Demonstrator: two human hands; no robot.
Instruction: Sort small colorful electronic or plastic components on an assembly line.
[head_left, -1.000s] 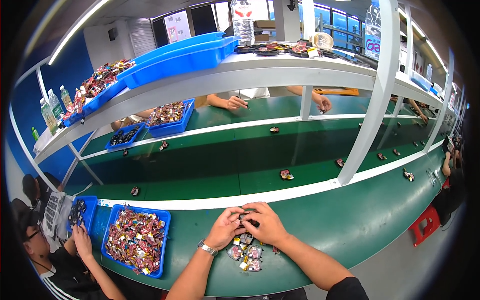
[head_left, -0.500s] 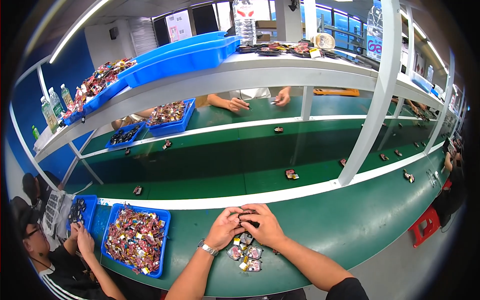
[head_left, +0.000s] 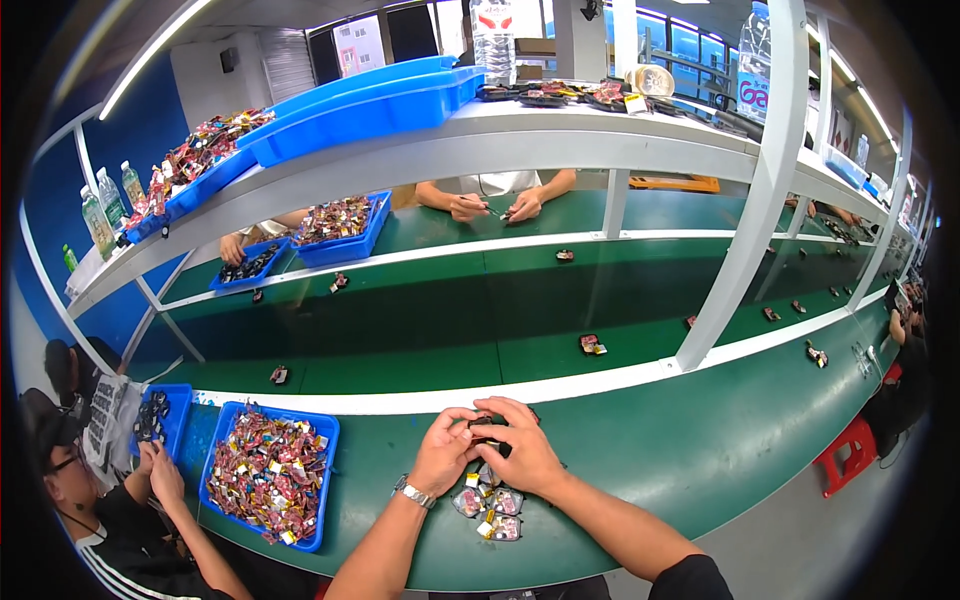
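Note:
My left hand (head_left: 447,452) and my right hand (head_left: 520,447) meet over the green bench (head_left: 640,450), fingers closed together on a small dark item (head_left: 484,427) between them. A metal watch sits on my left wrist. Just below my hands lies a little heap of small red and silver packets (head_left: 489,500). What exactly the fingers pinch is mostly hidden.
A blue tray (head_left: 268,475) full of small packets stands to my left. A person in black sits at lower left beside another blue tray (head_left: 160,415). Small items (head_left: 590,344) ride the green belt. Across it, another person's hands (head_left: 495,206) work. Blue bins (head_left: 370,100) sit on the shelf.
My hands stay together at the same spot. The hands of the person across the belt have drawn closer together.

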